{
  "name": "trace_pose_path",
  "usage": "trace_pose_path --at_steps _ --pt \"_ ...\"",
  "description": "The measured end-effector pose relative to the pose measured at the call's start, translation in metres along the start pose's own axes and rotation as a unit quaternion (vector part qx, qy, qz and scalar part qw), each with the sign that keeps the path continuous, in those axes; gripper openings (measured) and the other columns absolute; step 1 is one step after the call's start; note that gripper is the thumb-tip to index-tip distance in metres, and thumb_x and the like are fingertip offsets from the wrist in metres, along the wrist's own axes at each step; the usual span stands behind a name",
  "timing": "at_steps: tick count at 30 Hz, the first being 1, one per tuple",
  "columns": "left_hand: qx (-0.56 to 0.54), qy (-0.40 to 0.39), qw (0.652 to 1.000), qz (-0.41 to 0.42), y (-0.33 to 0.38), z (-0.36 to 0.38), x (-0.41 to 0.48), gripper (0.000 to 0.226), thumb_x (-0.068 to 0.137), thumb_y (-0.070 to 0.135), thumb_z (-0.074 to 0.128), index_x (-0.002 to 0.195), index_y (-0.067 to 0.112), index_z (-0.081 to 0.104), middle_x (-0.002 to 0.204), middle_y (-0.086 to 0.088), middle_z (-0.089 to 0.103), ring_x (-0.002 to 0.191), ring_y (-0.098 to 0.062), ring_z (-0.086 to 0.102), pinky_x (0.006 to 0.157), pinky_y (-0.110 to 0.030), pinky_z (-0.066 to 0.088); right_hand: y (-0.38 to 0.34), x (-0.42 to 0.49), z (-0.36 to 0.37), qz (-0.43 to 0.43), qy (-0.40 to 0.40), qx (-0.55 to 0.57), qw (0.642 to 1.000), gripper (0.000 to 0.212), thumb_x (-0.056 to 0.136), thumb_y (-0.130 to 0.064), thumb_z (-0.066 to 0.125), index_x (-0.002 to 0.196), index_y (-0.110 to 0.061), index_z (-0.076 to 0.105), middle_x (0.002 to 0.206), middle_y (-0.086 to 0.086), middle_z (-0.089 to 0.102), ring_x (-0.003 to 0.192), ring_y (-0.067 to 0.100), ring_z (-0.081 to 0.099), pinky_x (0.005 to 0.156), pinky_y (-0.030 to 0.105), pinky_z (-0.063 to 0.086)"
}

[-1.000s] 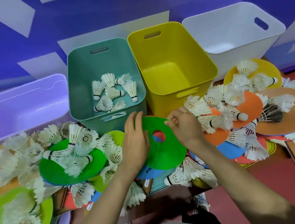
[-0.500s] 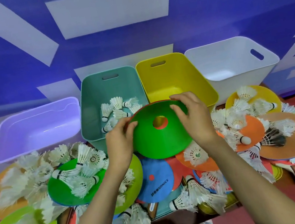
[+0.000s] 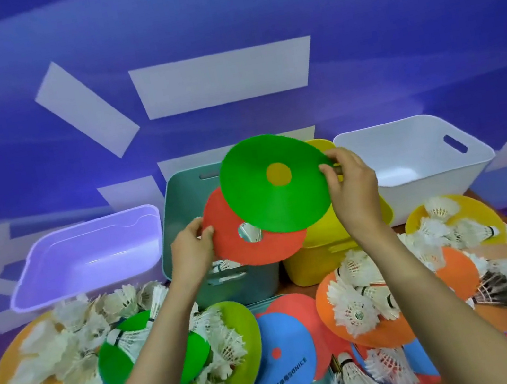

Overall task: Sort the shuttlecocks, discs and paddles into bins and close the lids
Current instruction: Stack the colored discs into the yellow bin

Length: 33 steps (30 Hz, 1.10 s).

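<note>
Fingers of the left hand [image 3: 193,253], at centre frame, pinch the left edge of a round red plastic disc [image 3: 225,210], thumb on the near face and the other fingers curled behind it. The right hand [image 3: 353,187] grips the right edge of a round green plastic disc [image 3: 267,203] the same way, thumb in front and fingers wrapped behind. Both discs are held up in the middle of the frame, the green one higher and overlapping the upper right part of the red one. They hang in front of the teal plastic bin [image 3: 244,284] and the yellow plastic bin [image 3: 319,265]. White feathers show through the red disc's centre hole, and yellow shows through the green disc's hole.

A lilac plastic bin [image 3: 81,222] stands at left of the teal one, and a white plastic bin [image 3: 432,194] with a slot handle stands at right of the yellow one.

Across the lower frame lies a heap of white feather shuttlecocks [image 3: 351,310] on overlapping orange, lime, green and red discs. Among them are a blue printed disc [image 3: 287,355] at lower centre and a black-feathered shuttlecock [image 3: 496,291] at lower right.
</note>
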<state>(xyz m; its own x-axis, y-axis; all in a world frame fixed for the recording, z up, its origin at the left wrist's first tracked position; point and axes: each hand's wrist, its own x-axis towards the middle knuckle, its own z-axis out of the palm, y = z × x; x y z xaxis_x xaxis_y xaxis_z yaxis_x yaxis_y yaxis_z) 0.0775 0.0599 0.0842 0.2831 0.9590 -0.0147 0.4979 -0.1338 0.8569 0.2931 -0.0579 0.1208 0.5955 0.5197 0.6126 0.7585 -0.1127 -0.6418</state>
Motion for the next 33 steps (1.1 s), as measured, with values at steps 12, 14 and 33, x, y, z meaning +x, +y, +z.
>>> trace_pose_path --at_steps 12,14,33 --pt "0.19 -0.145 0.97 0.045 0.072 0.059 0.048 0.023 0.089 0.007 0.052 0.108 0.001 0.062 0.096 -0.019 0.068 0.073 -0.027 0.069 0.072 -0.034 0.057 0.063 0.107 0.027 0.055 -0.05 -0.131 0.989 0.029 0.091 0.0 0.037 0.112 -0.008 0.055 0.108 0.017 0.062 0.095 0.039 0.057 0.074 0.042 0.044" --pt "0.266 -0.146 0.95 0.073 0.081 0.081 0.059 0.027 0.087 0.005 0.048 0.109 0.002 0.063 0.107 -0.021 0.066 0.098 -0.035 0.063 0.083 -0.037 0.05 0.077 0.121 0.032 0.058 -0.063 -0.144 0.986 0.029 0.092 -0.001 0.035 0.112 -0.008 0.054 0.109 0.017 0.062 0.096 0.039 0.057 0.075 0.041 0.045" --pt "0.492 -0.332 0.8 0.085 0.058 0.218 0.116 0.036 0.092 -0.004 0.036 0.125 -0.001 0.05 0.13 -0.021 0.053 0.12 -0.035 0.052 0.095 -0.037 0.044 0.2 0.126 0.145 0.045 -0.351 -0.27 0.895 0.03 0.094 -0.001 0.037 0.116 -0.007 0.056 0.117 0.018 0.058 0.107 0.037 0.058 0.082 0.039 0.047"
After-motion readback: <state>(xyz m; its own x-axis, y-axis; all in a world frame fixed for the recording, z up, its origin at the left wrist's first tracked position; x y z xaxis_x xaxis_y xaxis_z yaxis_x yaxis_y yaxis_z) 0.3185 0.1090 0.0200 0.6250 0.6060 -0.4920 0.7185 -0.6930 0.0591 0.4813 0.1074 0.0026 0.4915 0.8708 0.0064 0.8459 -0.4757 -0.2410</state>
